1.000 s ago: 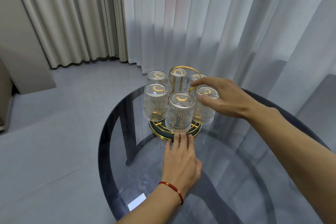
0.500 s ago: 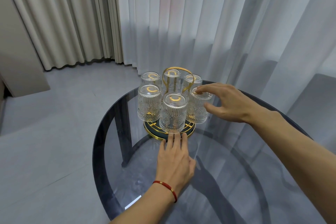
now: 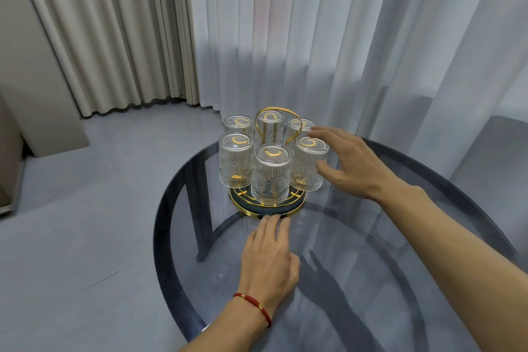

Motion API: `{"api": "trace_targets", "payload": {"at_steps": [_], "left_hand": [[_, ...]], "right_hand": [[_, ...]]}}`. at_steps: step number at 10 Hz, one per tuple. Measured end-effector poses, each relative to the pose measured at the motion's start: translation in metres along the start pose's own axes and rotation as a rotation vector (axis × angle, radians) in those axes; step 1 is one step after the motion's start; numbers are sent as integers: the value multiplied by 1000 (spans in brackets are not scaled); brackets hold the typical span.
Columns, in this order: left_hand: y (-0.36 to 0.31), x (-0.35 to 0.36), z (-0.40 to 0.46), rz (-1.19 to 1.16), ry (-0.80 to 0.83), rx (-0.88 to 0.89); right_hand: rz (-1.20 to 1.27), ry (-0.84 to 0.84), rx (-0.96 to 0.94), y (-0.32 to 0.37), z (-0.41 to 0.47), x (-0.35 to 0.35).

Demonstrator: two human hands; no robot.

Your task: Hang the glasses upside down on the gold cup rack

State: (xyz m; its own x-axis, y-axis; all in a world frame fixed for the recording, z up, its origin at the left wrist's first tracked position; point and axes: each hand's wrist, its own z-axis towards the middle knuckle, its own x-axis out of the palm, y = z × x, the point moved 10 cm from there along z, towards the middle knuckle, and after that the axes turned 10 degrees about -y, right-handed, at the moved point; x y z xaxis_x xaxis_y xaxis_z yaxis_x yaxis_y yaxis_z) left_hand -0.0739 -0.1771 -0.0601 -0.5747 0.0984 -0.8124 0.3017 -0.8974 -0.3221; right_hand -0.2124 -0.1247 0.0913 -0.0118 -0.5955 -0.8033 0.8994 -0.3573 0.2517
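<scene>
Right hand (image 3: 350, 163) is spread wide open w/ nothing in it, fingers fanned out, sitting just beside the right-front glass (image 3: 310, 164). Index tip is up near that glass's upturned bottom and the thumb is by its side wall, but can't tell if skin is actually touching glass or just off it.

Left hand (image 3: 270, 254) is flat, palm down on the surface (image 3: 183, 237), fingers together and straight, also holding nothing. Its fingertips reach the near gold rim of the rack base (image 3: 267, 210), touching or as good as. Red string bracelet (image 3: 254, 304) on that wrist (little gold beads on it).

Going outward: the gold cup rack (image 3: 276, 111) stands upright near the far edge of the round smoked-glass surface, loop handle sticking up in the middle. Six ribbed glasses hang on it, all mouth down, w/ gold prong tips showing thru the bottoms. Front glass (image 3: 271, 177) is closest to the left hand, left-front glass (image 3: 235, 161) next to it, then back-left glass (image 3: 237, 124), back-center glass (image 3: 267, 130) inside the handle loop, and back-right glass (image 3: 298, 127) partly behind the right hand's fingers. They're packed close, neighbours about touching.

Behind it all: sheer white curtain (image 3: 314, 37), beige curtain (image 3: 108, 31) to the left, grey floor (image 3: 71, 223).
</scene>
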Motion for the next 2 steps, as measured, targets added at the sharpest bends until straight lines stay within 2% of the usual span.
{"api": "trace_targets", "payload": {"at_steps": [1,2], "left_hand": [[-8,-29,-11,-126,-122,29],[-12,-67,-20,-346,-200,-39]], "right_hand": [[90,-153,55,0,-17,-17],[313,-315,233,-5,-41,-38]]}}
